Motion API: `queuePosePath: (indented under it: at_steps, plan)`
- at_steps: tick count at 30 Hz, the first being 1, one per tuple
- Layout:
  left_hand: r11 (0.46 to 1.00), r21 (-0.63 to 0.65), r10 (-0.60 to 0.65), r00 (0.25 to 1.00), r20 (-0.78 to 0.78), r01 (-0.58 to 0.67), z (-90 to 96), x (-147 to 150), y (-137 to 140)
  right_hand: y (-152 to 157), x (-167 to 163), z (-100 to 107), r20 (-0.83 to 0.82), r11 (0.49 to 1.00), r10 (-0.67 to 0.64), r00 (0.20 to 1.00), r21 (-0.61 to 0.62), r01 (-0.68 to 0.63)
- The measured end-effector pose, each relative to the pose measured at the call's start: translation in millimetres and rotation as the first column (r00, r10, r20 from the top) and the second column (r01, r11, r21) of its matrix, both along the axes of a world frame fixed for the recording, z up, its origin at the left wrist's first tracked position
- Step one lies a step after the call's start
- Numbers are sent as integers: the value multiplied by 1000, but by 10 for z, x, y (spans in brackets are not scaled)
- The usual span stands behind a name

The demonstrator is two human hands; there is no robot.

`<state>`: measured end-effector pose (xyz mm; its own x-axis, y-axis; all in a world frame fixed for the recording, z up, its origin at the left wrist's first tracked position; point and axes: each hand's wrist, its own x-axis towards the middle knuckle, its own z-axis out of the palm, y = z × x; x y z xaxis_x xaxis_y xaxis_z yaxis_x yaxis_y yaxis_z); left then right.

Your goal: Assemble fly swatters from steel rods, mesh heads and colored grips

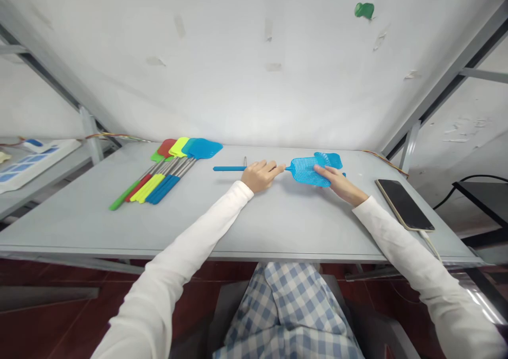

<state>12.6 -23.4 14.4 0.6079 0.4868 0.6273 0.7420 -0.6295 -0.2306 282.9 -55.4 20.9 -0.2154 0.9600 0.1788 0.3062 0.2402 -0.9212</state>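
Just above the table, a blue fly swatter (304, 169) lies sideways between my two hands. My left hand (262, 176) is closed round its shaft, and the blue handle (229, 168) sticks out to the left. With thumb on top and the other fingers underneath, my right hand (339, 184) grips the mesh head. Behind that head, another blue swatter head (334, 161) shows in part. A short bit of metal rod (245, 161) peeks out behind the handle; where it leads is hidden.
Several fly swatters (169, 171) in green, red, yellow and blue lie fanned together on the left of the grey table (190, 232). A phone (405, 204) with a charging cable rests at the right. A power strip (37, 163) sits on the neighbouring surface at left. The wall stands behind.
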Motion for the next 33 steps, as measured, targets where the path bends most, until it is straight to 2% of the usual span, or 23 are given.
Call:
queuePosePath:
  at_steps: [1, 3, 5, 6, 7, 8, 9, 11, 12, 13, 14, 16, 17, 18, 19, 20, 22, 24, 25, 27, 29, 31, 33]
  plan:
    - [1000, -1, 0, 1000, 8, 0, 3, -1, 0, 2, -1, 1, 9, 999, 24, 1000, 31, -24]
    - [1000, -9, -1, 1000, 31, 1, 9, -8, 2, -7, 28, 29, 146, 971, -16, 989, 237, -20]
    - [1000, -25, -7, 999, 46, 8, 13, -18, 3, -28, 91, 82, 324, 874, -160, 933, 485, -19]
    - [999, -34, -12, 999, 46, 13, 14, -21, 2, -39, 125, 111, 391, 828, -221, 894, 559, -40]
    - [999, -43, -16, 999, 43, 18, 14, -21, -1, -48, 157, 138, 430, 802, -254, 866, 595, -60]
    - [998, -50, -21, 999, 42, 23, 14, -17, -6, -53, 179, 160, 437, 797, -260, 861, 600, -63]
    - [998, -57, -23, 999, 47, 26, 13, -10, -12, -54, 190, 174, 414, 818, -238, 878, 573, -48]
    - [997, -74, -28, 997, 72, 33, 11, 11, -27, -46, 176, 180, 279, 915, -165, 946, 402, 41]
    - [995, -86, -33, 996, 86, 41, 10, 23, -36, -39, 154, 173, 192, 966, -127, 973, 246, 77]
    - [994, -97, -40, 995, 96, 49, 11, 33, -45, -32, 127, 163, 116, 996, -79, 990, 50, 74]
    - [993, -106, -45, 994, 103, 56, 13, 41, -54, -28, 99, 152, 57, 988, -25, 998, -152, 33]
    - [992, -115, -46, 993, 109, 58, 26, 47, -69, -36, 52, 146, -19, 882, 99, 995, -461, -97]
    - [992, -117, -41, 993, 114, 55, 36, 43, -73, -48, 35, 155, -48, 824, 160, 986, -544, -160]
    - [992, -118, -34, 992, 124, 49, 48, 37, -76, -64, 22, 174, -75, 788, 202, 977, -580, -207]
    - [992, -121, -29, 990, 137, 46, 60, 28, -76, -82, 14, 202, -95, 784, 216, 972, -577, -231]
    - [991, -126, -31, 988, 149, 50, 72, 19, -74, -100, 8, 236, -108, 806, 211, 971, -543, -236]
    - [986, -144, -54, 985, 163, 78, 88, 5, -68, -127, 2, 309, -103, 896, 164, 981, -400, -191]
    - [978, -172, -90, 984, 156, 117, 89, 9, -60, -138, 0, 367, -49, 979, 85, 995, -181, -93]
    - [973, -188, -104, 984, 146, 131, 84, 20, -56, -138, -1, 384, -5, 997, 49, 999, -56, -50]
    - [967, -217, -100, 985, 140, 129, 70, 53, -50, -132, -4, 387, 113, 981, -30, 993, 194, 8]
    - [967, -238, -58, 985, 164, 97, 59, 87, -44, -128, -4, 353, 251, 921, -117, 961, 389, 11]
    - [968, -244, -7, 980, 200, 57, 61, 96, -38, -127, 16, 297, 371, 866, -188, 909, 499, -24]
    - [971, -237, 27, 974, 226, 28, 78, 62, -29, -123, 74, 237, 446, 840, -231, 864, 540, -54]
